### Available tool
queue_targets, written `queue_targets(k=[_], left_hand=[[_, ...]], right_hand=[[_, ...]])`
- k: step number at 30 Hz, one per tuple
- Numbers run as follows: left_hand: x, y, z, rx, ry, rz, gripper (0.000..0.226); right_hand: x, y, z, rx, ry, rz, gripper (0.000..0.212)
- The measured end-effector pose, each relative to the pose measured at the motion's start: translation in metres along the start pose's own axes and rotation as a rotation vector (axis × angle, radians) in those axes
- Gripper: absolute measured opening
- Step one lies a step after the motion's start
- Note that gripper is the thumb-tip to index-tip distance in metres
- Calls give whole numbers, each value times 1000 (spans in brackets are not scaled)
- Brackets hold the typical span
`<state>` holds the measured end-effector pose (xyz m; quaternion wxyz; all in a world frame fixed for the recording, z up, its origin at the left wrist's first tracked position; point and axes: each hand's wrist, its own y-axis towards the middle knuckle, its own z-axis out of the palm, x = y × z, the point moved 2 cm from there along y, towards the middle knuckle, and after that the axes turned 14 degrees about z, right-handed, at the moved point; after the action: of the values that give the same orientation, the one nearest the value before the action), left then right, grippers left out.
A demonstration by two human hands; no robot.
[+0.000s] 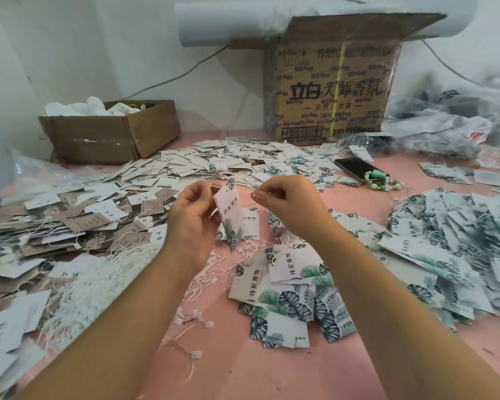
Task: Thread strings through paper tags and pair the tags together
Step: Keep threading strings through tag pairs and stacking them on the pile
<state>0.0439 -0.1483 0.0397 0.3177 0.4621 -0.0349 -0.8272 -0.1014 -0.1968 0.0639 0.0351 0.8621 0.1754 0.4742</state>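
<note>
My left hand (192, 217) holds a pair of white paper tags with green leaf print (231, 215) upright above the pink table. My right hand (289, 202) pinches the end of a thin white string (244, 192) that runs to the top of the held tags. Below my hands lies a small pile of leaf-print tags (289, 295). Loose white strings with small plastic clasps (205, 313) are scattered on the table between my forearms, and a thick bundle of strings (96, 281) lies to the left.
Brown and white tags (70, 226) heap at the left, more leaf tags (459, 243) at the right and white tags (228, 163) behind. A phone (355, 168) and green bead bracelet (383, 183) lie back right. Two cardboard boxes (332, 90) (113, 134) stand against the wall.
</note>
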Motion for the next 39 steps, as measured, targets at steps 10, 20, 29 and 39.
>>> queue_targets(k=[10, 20, 29, 39], left_hand=[[-10, 13, -13, -197, -54, 6, 16], [-21, 5, 2, 185, 477, 100, 20], [-18, -7, 19, 375, 619, 180, 8], [-19, -8, 20, 317, 637, 246, 11]], right_hand=[[-15, 6, -21, -5, 333, 236, 18], [9, -2, -20, 14, 622, -11, 17], [22, -8, 0, 107, 332, -114, 14], [20, -5, 0, -3, 205, -78, 12]])
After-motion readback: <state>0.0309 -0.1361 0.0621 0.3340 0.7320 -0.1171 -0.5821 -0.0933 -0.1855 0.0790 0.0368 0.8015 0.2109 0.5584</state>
